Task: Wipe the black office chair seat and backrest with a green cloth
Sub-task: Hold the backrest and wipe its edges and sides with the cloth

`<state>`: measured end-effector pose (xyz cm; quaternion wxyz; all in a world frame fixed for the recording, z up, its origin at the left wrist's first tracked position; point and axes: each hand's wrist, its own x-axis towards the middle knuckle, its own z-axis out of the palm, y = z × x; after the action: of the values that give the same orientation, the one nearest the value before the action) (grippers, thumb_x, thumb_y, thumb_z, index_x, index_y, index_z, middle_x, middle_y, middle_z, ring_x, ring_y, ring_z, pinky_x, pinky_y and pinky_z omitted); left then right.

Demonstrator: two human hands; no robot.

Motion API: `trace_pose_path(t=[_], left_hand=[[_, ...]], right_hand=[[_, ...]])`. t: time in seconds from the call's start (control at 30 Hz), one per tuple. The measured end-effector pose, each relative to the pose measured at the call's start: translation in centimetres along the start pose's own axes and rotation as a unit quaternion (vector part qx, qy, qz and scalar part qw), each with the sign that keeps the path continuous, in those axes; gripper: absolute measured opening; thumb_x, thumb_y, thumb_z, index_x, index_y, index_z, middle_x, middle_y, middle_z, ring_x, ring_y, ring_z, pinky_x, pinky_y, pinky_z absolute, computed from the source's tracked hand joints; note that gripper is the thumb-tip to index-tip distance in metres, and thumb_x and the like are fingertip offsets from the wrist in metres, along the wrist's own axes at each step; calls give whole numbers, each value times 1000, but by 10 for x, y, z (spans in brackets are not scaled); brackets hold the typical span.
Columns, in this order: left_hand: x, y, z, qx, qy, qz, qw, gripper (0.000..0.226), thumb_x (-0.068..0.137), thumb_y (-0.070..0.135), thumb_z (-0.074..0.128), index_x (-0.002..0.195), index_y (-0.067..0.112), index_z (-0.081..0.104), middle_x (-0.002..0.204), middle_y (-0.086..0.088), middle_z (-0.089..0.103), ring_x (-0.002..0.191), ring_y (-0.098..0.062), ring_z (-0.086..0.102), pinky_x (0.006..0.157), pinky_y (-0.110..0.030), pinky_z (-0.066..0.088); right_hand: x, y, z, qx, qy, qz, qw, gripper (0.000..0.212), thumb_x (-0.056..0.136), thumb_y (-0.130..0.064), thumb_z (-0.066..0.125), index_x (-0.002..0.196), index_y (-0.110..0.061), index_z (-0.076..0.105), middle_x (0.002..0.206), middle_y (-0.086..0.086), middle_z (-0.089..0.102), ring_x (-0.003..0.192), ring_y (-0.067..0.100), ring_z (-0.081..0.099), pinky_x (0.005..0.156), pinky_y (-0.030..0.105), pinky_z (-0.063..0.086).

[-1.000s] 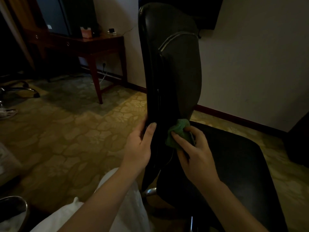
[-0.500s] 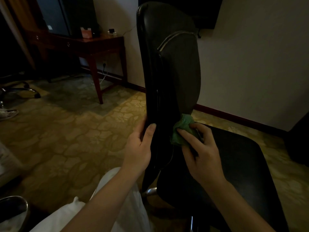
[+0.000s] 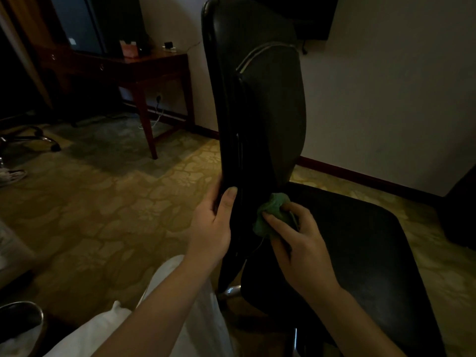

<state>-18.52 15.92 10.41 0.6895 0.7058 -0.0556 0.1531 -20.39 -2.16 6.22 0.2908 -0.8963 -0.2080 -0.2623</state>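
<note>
Green cloth (image 3: 273, 213) pinched in your R hand (image 3: 304, 248), L hand (image 3: 213, 228) grips backrest (image 3: 257, 112) edge; push too hard & cloth may slip into seat (image 3: 360, 240) gap.

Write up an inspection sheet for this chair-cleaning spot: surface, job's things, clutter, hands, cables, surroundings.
Surface: black seat, smooth; the light is too dim to judge dirt.
Job's things: backrest upright, seen nearly edge-on; green cloth bunched against its lower front, just above the seat's rear.
Clutter: a shoe on the carpet at far left; a small box on the wooden desk.
Hands: left hand grips the backrest's near edge; right hand holds the cloth to the backrest.
Cables: a light cable hangs from a wall socket under the desk.
Surroundings: patterned carpet, pale wall, another chair's wheeled base at left.
</note>
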Motion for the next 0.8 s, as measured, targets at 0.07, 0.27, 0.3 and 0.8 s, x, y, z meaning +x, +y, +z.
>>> trace_pose_path(t=[0.07, 0.27, 0.3, 0.8], left_hand=[[-1, -3, 1, -4, 4, 3, 1000, 43, 95, 49, 46, 137, 43, 47, 123, 34, 61, 119, 10, 54, 98, -17, 46], [-1, 0, 2, -11, 1, -1, 1000, 33, 95, 46, 47, 127, 50, 49, 122, 35, 61, 120, 9, 55, 100, -20, 47], [0, 2, 2, -11, -2, -2, 1000, 31, 95, 45, 47, 124, 52, 48, 119, 37, 61, 118, 10, 55, 97, -17, 47], [-1, -2, 2, -6, 15, -6, 1000, 39, 94, 49, 47, 133, 47, 48, 124, 29, 62, 120, 9, 55, 100, -17, 47]], right_hand=[[4, -2, -5, 2, 14, -11, 1000, 40, 95, -33, 48, 130, -22, 62, 142, 4, 38, 130, 20, 44, 100, 34, 50], [31, -13, -17, 3, 51, -39, 998, 37, 95, -22, 55, 130, -18, 63, 142, 10, 41, 132, 22, 43, 104, 33, 45], [35, -14, -17, 5, 49, -41, 998, 37, 94, -21, 56, 130, -18, 63, 142, 10, 41, 132, 23, 43, 105, 35, 46], [7, -3, -6, -1, 14, -10, 1000, 40, 94, -34, 49, 130, -22, 62, 142, 6, 38, 130, 20, 43, 99, 36, 50]])
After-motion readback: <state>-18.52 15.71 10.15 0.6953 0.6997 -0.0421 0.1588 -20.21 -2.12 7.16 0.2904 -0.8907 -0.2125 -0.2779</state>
